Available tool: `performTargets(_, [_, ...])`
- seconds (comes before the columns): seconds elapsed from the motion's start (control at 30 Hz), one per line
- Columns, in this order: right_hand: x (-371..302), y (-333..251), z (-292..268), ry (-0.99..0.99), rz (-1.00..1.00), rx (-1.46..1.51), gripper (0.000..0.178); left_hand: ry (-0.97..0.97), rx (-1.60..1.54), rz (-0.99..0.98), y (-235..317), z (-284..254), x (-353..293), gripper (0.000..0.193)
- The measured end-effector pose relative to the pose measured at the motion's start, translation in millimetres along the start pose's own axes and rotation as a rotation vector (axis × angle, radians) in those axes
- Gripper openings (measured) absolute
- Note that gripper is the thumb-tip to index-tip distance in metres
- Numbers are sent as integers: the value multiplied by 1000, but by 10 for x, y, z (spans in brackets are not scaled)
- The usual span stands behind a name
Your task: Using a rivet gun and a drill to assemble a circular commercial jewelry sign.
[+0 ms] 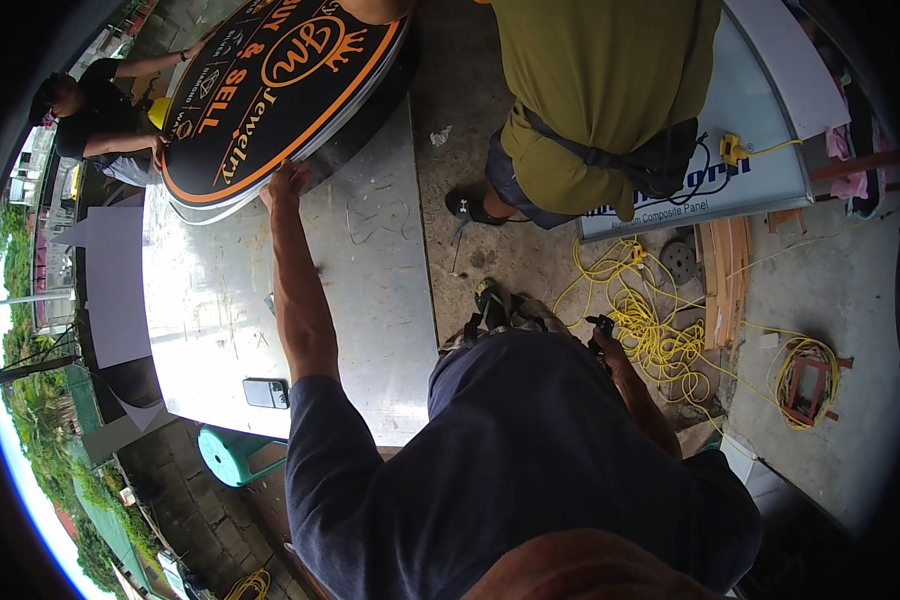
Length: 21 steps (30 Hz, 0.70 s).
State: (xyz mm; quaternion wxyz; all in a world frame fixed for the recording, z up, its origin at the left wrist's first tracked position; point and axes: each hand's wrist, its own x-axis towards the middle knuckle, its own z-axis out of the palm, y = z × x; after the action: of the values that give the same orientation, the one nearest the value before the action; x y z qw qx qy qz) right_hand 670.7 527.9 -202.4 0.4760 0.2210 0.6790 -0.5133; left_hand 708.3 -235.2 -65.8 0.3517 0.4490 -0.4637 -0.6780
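Out ahead to the left, my left hand (286,183) is closed on the near edge of a large oval sign (245,90), black with an orange border and orange and white lettering. The sign is over the far end of a bare metal-topped table (370,310). Beside my right hip, my right hand (610,348) is closed around a small black object, too dark and partly hidden to name. A co-worker in a black top (100,95) touches the sign's far left edge with both hands. Another arm reaches the sign's top edge.
A person in an olive shirt (600,90) stands ahead. A phone (266,393) lies on the table; a teal stool (225,455) stands below it. To the right are tangled yellow cord (650,330), wooden planks (725,285), a coiled cord (805,382) and a pale blue panel (770,185).
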Motion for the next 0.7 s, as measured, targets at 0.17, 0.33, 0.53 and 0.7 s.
performTargets(0.17, [39, 101, 2, 51, 6, -28, 46, -8, 11, 25, -11, -9, 22, 33])
performTargets(0.33, [93, 198, -22, 99, 11, -86, 45, -11, -31, 22, -9, 7, 27, 34])
performTargets(0.53, [177, 280, -59, 77, 19, -40, 46, 35, 11, 5, -46, -8, 89, 35])
performTargets(0.7, [200, 284, -60, 44, -15, -37, 47, -14, -72, -12, -91, -47, 185, 31])
